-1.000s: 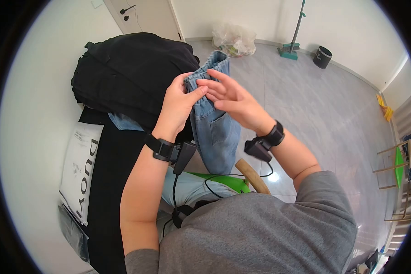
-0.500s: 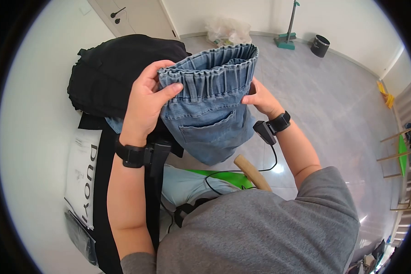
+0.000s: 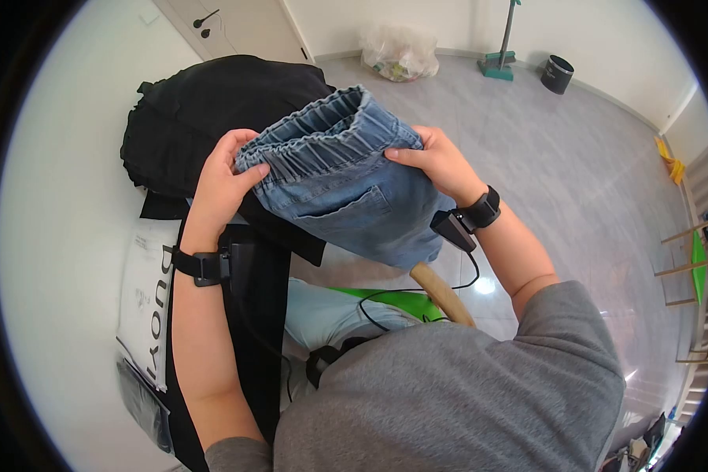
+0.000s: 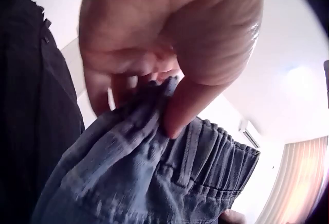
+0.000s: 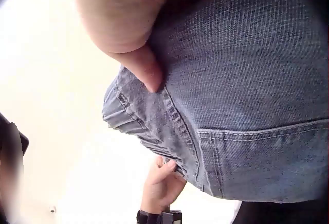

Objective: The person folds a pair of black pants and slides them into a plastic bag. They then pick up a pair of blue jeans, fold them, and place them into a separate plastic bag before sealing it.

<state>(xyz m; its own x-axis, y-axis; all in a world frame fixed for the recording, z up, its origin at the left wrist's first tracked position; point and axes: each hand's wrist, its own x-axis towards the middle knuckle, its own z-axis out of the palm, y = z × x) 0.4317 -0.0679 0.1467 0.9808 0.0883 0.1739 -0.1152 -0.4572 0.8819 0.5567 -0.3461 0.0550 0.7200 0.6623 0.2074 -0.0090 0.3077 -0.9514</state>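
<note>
Blue denim jeans [image 3: 346,200] with a gathered elastic waistband hang between my two hands, the waist opening gaping upward. My left hand [image 3: 224,177] grips the left end of the waistband, thumb on the outside and fingers behind or inside the edge. In the left wrist view the thumb presses the denim [image 4: 118,167] beside a belt loop. My right hand [image 3: 444,165] pinches the right side just under the waistband, thumb lying across the front; its other fingers are hidden behind the cloth. A patch pocket [image 5: 262,157] faces the right wrist camera.
A pile of black clothing [image 3: 220,126] lies on a black surface [image 3: 252,330] to the left, with a white printed bag [image 3: 145,299] beside it. A curved wooden piece [image 3: 444,295] and green seat are near my lap. A plastic bag [image 3: 401,53], mop and black bin stand on the floor.
The jeans went from bunched together to spread wide at the waist, then tilted, left end lower. My right hand came from in front of the waistband to hold its right side.
</note>
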